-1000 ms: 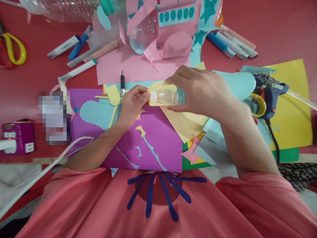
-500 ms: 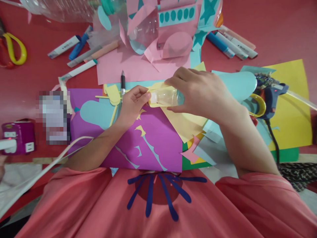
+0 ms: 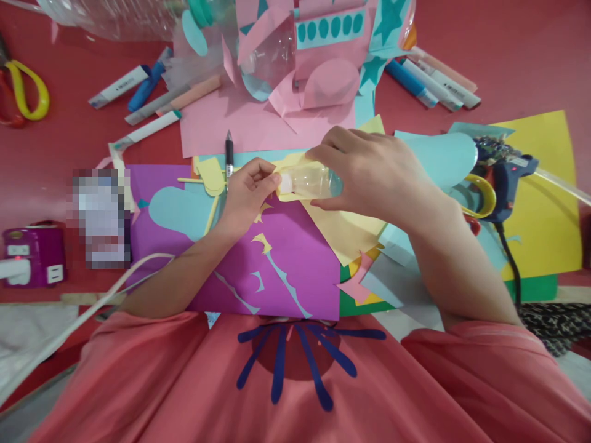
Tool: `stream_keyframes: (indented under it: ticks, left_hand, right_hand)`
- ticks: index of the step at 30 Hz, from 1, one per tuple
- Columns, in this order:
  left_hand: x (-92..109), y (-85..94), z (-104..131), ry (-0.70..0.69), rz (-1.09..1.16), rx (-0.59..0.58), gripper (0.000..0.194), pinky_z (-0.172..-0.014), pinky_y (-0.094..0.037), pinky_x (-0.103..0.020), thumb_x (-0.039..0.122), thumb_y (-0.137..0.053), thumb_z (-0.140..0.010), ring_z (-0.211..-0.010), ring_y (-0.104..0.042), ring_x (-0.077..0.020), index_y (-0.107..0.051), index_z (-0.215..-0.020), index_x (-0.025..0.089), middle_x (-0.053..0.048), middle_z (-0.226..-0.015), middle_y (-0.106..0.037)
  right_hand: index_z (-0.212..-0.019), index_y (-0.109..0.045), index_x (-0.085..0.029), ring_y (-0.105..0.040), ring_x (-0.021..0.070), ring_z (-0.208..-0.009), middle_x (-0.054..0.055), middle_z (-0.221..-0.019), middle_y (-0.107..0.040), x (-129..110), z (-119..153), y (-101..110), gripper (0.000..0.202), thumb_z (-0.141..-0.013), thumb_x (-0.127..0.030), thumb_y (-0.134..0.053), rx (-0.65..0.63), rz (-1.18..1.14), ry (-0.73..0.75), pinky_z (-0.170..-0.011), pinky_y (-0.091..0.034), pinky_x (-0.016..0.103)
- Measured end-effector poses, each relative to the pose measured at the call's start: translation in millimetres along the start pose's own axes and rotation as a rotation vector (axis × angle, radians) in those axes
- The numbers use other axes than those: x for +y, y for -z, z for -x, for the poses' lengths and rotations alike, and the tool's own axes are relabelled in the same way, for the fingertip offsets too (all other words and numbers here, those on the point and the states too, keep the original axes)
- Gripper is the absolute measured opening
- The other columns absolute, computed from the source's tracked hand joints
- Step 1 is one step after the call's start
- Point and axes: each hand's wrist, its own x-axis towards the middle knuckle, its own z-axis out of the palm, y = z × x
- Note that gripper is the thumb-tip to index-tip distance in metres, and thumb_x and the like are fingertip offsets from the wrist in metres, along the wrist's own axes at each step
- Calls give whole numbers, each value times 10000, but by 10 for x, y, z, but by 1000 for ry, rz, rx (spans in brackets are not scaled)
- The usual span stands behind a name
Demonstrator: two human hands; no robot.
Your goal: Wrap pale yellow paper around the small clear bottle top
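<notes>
A small clear bottle (image 3: 310, 180) with a white cap lies sideways over pale yellow paper (image 3: 353, 231). My right hand (image 3: 369, 169) is wrapped round the bottle's base end, thumb below and fingers above. At the cap end, my left hand (image 3: 253, 189) pinches the edge of the yellow paper between thumb and fingers. Beneath is a purple sheet (image 3: 305, 264) with thin blue and yellow paper scraps. Left of my left hand lie a light blue paper shape (image 3: 178, 210), a yellow cutout (image 3: 211, 176) and a black pen (image 3: 229, 154).
Behind stands a pink paper-covered bottle model (image 3: 330, 55). Markers (image 3: 120, 86) lie on both sides of it. At right are a glue gun (image 3: 510, 184) with a black cord and yellow-handled scissors (image 3: 487, 195). More scissors (image 3: 28, 92), a phone (image 3: 105, 218) and a purple power socket (image 3: 39, 255) are at left.
</notes>
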Motion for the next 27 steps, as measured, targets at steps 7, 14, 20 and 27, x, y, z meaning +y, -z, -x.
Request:
stream_keyframes:
  ticks: [7,14,20,27]
  left_hand:
    - [12,6,30,-1,9,-41,378,-656,-545,-202,542,-818,-718,-690,-645,-76,-654,-775,206,34,-772,-683]
    - [-43,23,24,-39,-52,-68,554,-745,-584,-258,737,-742,-707,-815,-711,-126,-669,-839,204,-16,-900,-747]
    - [-47,21,33,-40,-55,-54,547,-732,-577,-249,729,-738,-719,-808,-713,-124,-678,-849,201,-17,-892,-751]
    - [-32,18,39,-15,-18,-28,531,-707,-560,-240,708,-776,-685,-748,-671,-107,-658,-806,205,1,-819,-704]
  right_hand:
    - [-1234,-616,-188,-606,309,-997,161,-1196,-656,28,-9,81,378,-892,-351,-618,-69,-8,-57,-708,-354,368]
    - [-1278,-600,-184,-600,334,-1044,173,-1237,-645,26,-12,102,415,-907,-368,-591,-108,-15,-78,-728,-368,380]
    - [-1262,-609,-236,-606,339,-1036,148,-1210,-656,32,-7,81,404,-880,-364,-639,-69,-46,-76,-731,-388,382]
    - [-1266,-609,-179,-624,320,-1034,166,-1206,-660,39,6,66,406,-910,-374,-612,-56,4,-42,-708,-386,364]
